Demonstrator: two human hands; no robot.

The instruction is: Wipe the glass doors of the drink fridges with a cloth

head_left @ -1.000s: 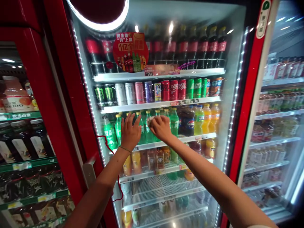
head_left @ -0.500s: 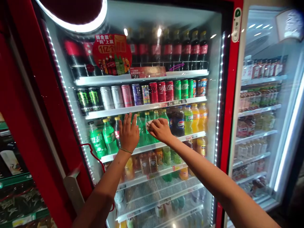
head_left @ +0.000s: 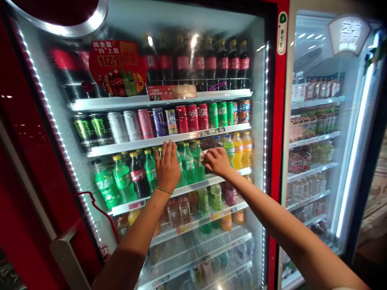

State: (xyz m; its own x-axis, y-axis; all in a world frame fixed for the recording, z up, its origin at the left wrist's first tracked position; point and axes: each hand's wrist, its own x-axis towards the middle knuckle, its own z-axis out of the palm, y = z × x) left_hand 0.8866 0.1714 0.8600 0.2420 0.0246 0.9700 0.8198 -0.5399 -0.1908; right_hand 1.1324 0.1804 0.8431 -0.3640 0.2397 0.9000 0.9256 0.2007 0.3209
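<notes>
My left hand [head_left: 167,167] lies flat with fingers together and stretched out against the glass door [head_left: 127,245] of a red drinks fridge, over the shelf of green soda bottles [head_left: 122,183]. A thin band circles its wrist. My right hand [head_left: 216,161] is closed on a small white cloth or wad [head_left: 204,154], pressed to the same glass just right of the left hand, in front of a dark cola bottle.
The shelf above holds cans [head_left: 193,117]; the top shelf holds dark cola bottles [head_left: 223,62]. A grey door handle [head_left: 68,262] is at the lower left. A second glass-door fridge [head_left: 317,153] stands at the right.
The view has swung left to right across the fridge. My right hand with the white wad has slid rightward along the glass; my left hand has stayed flat on the door.
</notes>
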